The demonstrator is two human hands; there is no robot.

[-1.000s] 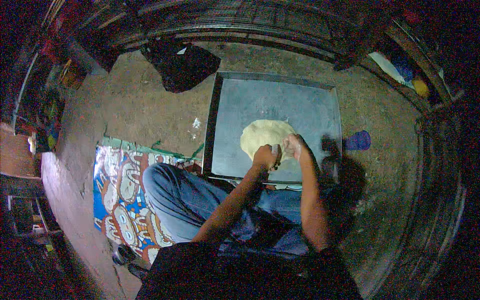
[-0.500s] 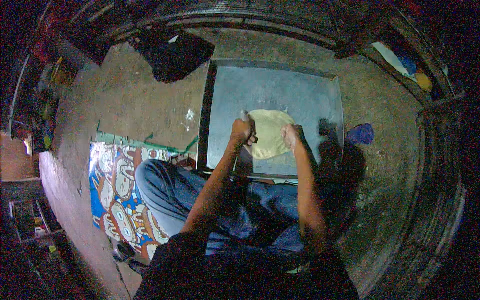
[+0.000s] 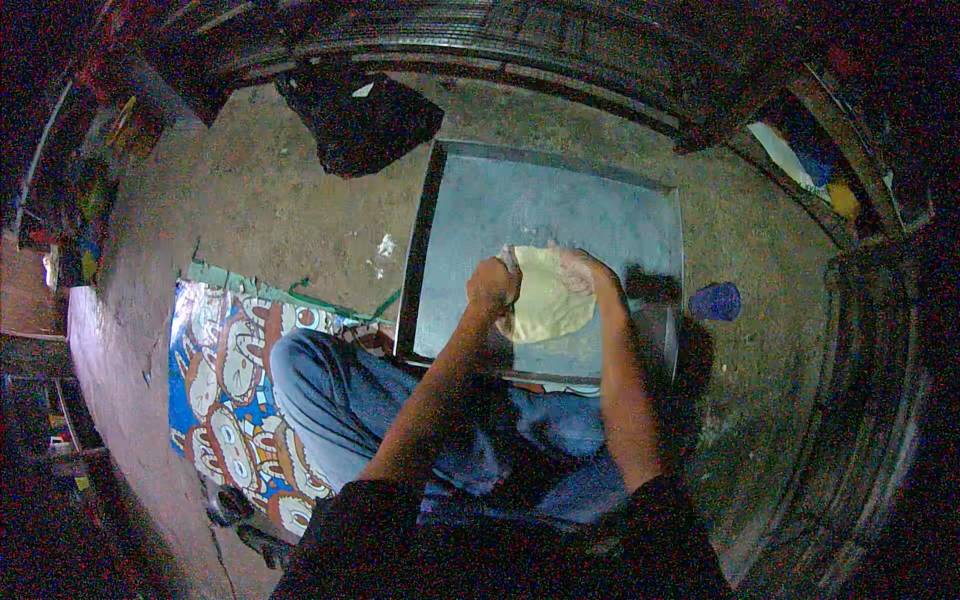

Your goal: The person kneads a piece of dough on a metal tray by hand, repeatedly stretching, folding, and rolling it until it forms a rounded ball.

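Observation:
A flat round of pale dough (image 3: pixel 545 310) lies on a grey-blue metal tray (image 3: pixel 460 200) with raised dark edges. My left hand (image 3: pixel 493 285) is closed in a fist at the dough's left edge. Something pale shows at the top of this fist, too blurred to name, and the palm side is hidden. Over the dough's upper right edge lies my right hand (image 3: pixel 582 270), its floury fingers stretched out and resting on the dough.
A black plastic bag (image 3: pixel 365 120) lies on the floor beyond the tray's left corner. To the tray's right stands a purple cup-like container (image 3: pixel 715 301). A colourful cartoon-print mat (image 3: pixel 235 400) spreads left of my jeans-clad legs (image 3: pixel 330 385).
My right hand has gone from a fist at the dough's right side to stretched fingers on its upper right edge. The left fist stays at the left edge. The whole view has shifted slightly.

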